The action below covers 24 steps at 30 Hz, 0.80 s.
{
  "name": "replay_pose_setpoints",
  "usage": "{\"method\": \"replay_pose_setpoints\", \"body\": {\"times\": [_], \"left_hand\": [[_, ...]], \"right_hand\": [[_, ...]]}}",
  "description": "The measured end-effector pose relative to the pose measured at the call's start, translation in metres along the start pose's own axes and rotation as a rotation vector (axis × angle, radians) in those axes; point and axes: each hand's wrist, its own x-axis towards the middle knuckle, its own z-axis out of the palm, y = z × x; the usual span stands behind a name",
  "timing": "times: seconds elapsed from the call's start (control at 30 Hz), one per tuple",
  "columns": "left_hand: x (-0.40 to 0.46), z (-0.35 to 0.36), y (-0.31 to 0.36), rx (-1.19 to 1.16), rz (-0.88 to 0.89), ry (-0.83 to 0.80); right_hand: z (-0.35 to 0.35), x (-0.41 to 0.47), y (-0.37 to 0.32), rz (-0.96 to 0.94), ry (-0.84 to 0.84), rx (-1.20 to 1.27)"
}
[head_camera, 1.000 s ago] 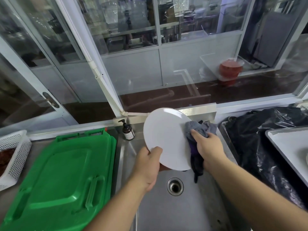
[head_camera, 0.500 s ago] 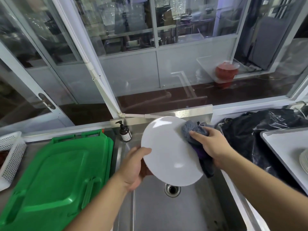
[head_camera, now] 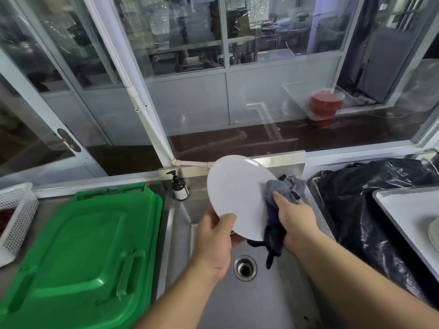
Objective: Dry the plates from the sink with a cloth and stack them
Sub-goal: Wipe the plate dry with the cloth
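Hands work above the steel sink: left hand grips the tilted white plate by its near rim; right hand presses a bunched grey cloth against its right side.

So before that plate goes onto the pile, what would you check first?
1. Left hand grips the white plate by its lower rim: ok.
2. Right hand presses the grey cloth on the plate's right edge: ok.
3. Plate face dry: cannot tell, no drops visible.
4. Plate's back dry: cannot tell, hidden.
5. Plate held over the sink: ok.
6. Stack of plates on the white tray at the right, reachable: cannot tell, mostly out of view.
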Motion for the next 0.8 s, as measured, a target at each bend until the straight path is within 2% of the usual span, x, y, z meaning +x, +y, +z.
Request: {"method": "replay_pose_setpoints", "body": {"times": [0.1, 0.2, 0.53, 0.67, 0.8], "left_hand": [[0.0, 0.0, -0.01, -0.021, 0.01, -0.009], [0.001, -0.004, -0.006, -0.02, -0.048, -0.062], [0.016, -0.037, 0.036, -0.016, -0.268, -0.098], [0.012, -0.028, 0.031, -0.075, -0.224, -0.108], [0.007, -0.011, 0.016, -0.156, -0.124, -0.052]], "right_hand": [[0.001, -0.002, 0.008, 0.037, 0.013, 0.043], [-0.003, 0.002, -0.002, 0.016, -0.043, 0.05], [-0.016, 0.01, -0.068, -0.359, -0.344, -0.376], [-0.007, 0.011, -0.066, -0.366, -0.26, -0.37], [0.001, 0.008, -0.039, -0.243, -0.114, -0.204]]}}
